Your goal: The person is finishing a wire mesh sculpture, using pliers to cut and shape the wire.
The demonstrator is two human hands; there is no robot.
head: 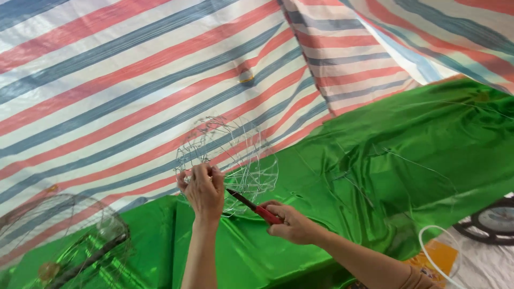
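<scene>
Pinching the rounded thin silver wire frame (227,160) steady, the left hand (203,190) is presenting it while the right hand's (293,223) grip is closing around red-handled pliers (256,207) over shiny green foil sheet (375,176).

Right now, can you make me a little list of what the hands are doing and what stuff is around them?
left hand: the left hand grips the rim of a round wire frame, holding it up
right hand: the right hand holds red-handled pliers, tips pointing into the frame
under the hands: shiny green cloth, wrinkled
behind: striped tarp in red, blue and white
bottom left: another wire frame, partly on the green cloth
bottom right: a white ring and a dark round thing, only partly in view
</scene>
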